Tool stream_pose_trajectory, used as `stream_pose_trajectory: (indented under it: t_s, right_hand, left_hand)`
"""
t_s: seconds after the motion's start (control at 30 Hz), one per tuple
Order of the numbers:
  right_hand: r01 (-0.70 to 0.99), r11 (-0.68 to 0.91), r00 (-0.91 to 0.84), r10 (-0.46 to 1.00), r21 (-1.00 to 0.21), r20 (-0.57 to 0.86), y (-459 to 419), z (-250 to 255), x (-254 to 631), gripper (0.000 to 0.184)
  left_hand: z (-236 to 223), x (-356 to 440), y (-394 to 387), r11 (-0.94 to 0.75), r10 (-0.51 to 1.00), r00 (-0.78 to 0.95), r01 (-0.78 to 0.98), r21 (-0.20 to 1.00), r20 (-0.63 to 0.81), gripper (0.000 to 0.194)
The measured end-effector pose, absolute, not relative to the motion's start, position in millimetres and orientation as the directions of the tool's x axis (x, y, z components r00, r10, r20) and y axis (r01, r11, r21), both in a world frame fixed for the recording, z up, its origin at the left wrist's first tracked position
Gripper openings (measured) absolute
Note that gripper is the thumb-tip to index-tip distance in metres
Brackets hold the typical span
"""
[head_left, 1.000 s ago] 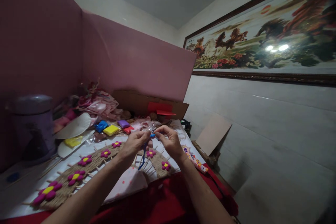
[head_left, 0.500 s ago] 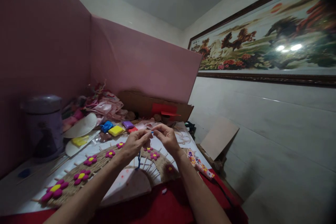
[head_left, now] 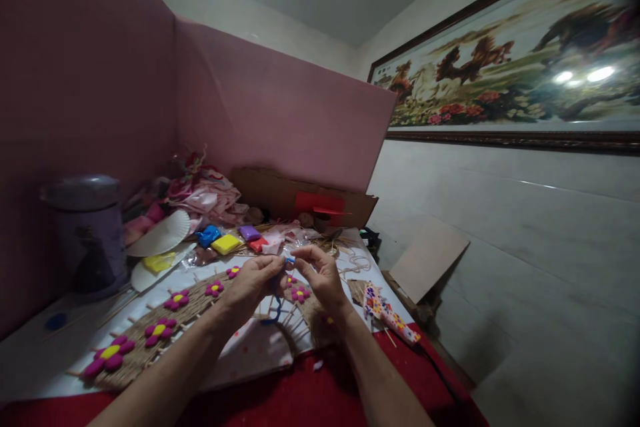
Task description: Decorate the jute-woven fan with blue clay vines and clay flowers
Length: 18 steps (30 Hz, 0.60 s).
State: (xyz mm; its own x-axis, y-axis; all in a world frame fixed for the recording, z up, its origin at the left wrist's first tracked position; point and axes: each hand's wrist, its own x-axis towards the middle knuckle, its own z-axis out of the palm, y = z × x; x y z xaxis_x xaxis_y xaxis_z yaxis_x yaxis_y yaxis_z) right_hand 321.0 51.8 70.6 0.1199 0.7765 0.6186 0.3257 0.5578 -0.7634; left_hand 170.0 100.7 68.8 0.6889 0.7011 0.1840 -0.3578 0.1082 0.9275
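Observation:
Close together over the woven piece, my left hand [head_left: 256, 281] and my right hand [head_left: 319, 275] pinch a thin blue clay strand [head_left: 277, 310] between their fingertips. Its lower part hangs under my left hand and curls onto a white, dotted half-round piece [head_left: 263, 351]. Around that piece arches a fan-shaped band of tan twine [head_left: 131, 323] woven over wooden sticks. Magenta clay flowers [head_left: 159, 330] with yellow centres sit along the band. My forearms and hands cover parts of the band and some flowers.
Beyond my hands lie a blue clay pack [head_left: 208, 235], a yellow one [head_left: 227, 243] and a purple one [head_left: 249, 233]. A lilac canister [head_left: 93, 240] stands at left beside white paper plates [head_left: 163, 233]. A flower-patterned glue gun [head_left: 390, 317] lies at right on red cloth [head_left: 350, 390].
The view has shifted slightly. The hanging blue strand, straighter before, now bends and rests in a curl on the half-round piece. Both hands keep their pinch.

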Motion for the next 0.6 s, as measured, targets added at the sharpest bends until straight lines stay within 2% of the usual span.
stream_pose_trajectory:
  t_s: [0.23,0.47,0.6]
  right_hand:
    - [0.296,0.556,0.119,0.785,-0.777,0.608,51.6,66.3,321.7,0.013]
    - [0.296,0.586,0.121,0.760,-0.754,0.638,51.5,66.9,323.8,0.010]
    - [0.282,0.592,0.085,0.768,-0.755,0.634,49.9,67.7,324.1,0.008]
  left_hand:
    - [67.1,168.0,100.5,0.117,0.731,0.664,-0.351,0.929,0.159,0.025]
    - [67.7,165.8,101.1,0.170,0.715,0.688,-0.339,0.925,0.121,0.035]
    - [65.7,167.4,102.6,0.130,0.724,0.674,-0.345,0.930,0.149,0.030]
